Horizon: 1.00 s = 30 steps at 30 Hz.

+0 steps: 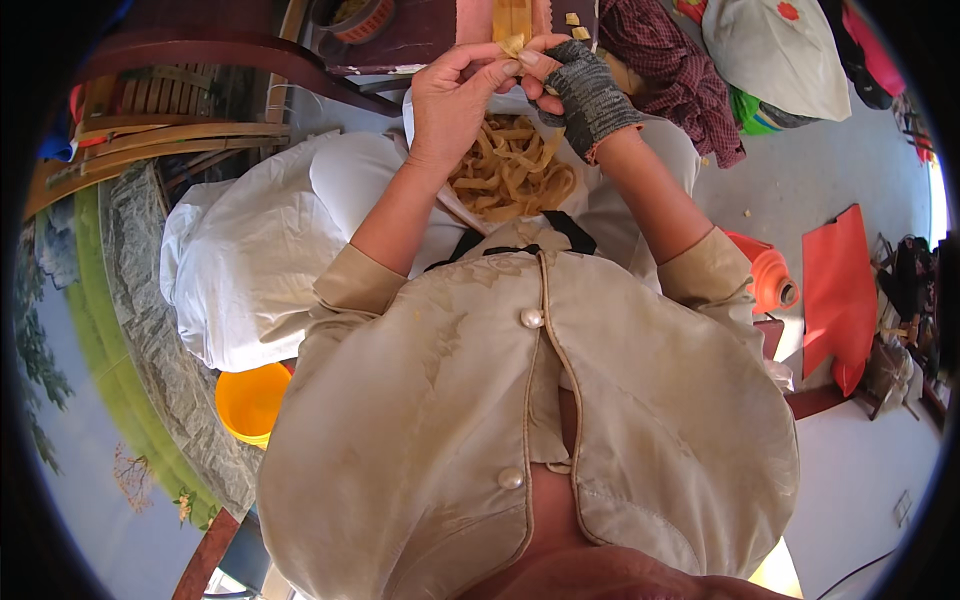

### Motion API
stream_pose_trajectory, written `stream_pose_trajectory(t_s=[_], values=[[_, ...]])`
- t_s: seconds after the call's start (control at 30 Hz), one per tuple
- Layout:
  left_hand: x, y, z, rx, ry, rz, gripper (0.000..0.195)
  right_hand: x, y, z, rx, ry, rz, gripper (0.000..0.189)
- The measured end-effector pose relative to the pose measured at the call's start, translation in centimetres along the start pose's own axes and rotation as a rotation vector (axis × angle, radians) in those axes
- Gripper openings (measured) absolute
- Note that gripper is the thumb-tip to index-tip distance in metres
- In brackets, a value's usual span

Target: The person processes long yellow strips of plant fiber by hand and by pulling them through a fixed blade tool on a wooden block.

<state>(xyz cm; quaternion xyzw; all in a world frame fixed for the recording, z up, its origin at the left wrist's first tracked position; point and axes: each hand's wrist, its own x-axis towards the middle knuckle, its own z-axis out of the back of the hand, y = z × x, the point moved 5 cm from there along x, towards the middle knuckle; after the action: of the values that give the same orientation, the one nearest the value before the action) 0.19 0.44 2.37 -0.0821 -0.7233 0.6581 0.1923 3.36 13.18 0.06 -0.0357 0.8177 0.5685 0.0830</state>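
Note:
Both hands meet at the top centre, over the near edge of a dark table. My left hand, bare, pinches a small folded piece of yellowish strip material between thumb and forefinger. My right hand, in a grey knitted fingerless glove, touches the same piece with its thumb and fingertips, its other fingers curled. Below the hands, a heap of tan, translucent strips lies in a container at the lap. Beyond the fingers a flat yellow-brown strip lies on a pink band on the table.
A round container stands on the dark table, with small yellow pieces at its right. Checked cloth hangs at the right. A white cloth bundle and yellow bucket are at left; wooden chair parts lie upper left.

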Motion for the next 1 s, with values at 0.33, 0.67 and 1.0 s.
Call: stream_pose_trajectory(t_s=[0.33, 0.67, 1.0], values=[[1.5, -0.8, 2.5, 0.224, 0.047, -0.11, 0.014, 0.3, 0.7, 3.3, 0.338, -0.078, -0.096, 0.024], [-1.2, -0.7, -0.3, 0.983, 0.339, -0.209, 0.031, -1.2, -1.1, -0.5, -0.245, 0.035, -0.257, 0.023], [2.2, 1.6, 2.2, 1.079, 0.33, -0.61, 0.025, -0.8, 0.0, -2.7, -0.933, 0.111, 0.369, 0.016]])
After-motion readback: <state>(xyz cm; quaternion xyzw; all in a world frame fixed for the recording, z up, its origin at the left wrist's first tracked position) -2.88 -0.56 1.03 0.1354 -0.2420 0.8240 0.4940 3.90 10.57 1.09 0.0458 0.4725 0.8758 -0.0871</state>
